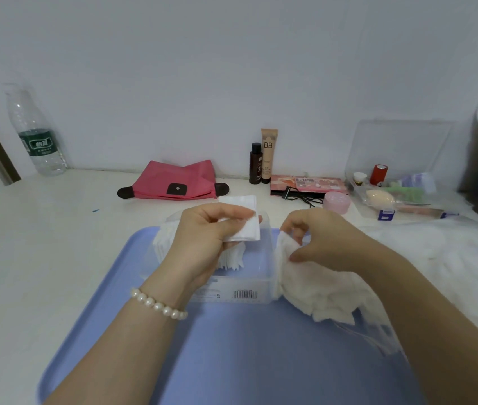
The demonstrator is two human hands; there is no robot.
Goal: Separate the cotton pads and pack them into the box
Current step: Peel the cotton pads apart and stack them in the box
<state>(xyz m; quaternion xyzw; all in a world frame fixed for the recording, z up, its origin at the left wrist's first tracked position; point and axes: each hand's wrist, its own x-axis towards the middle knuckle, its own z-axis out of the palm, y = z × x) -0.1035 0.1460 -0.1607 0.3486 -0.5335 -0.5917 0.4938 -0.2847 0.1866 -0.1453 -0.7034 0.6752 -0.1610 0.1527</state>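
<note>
Her left hand (202,238) pinches one cotton pad (243,220); her right hand (316,241) pinches the stuck clump (304,285). Feather-light, floppy stuff, best peeled by a corner.

Tray (231,361) cut off below; bottle label (40,144) print illegible.

Soft fibrous cotton pads (245,222), clear plastic box (240,290), smooth matt tray (246,355)
</note>
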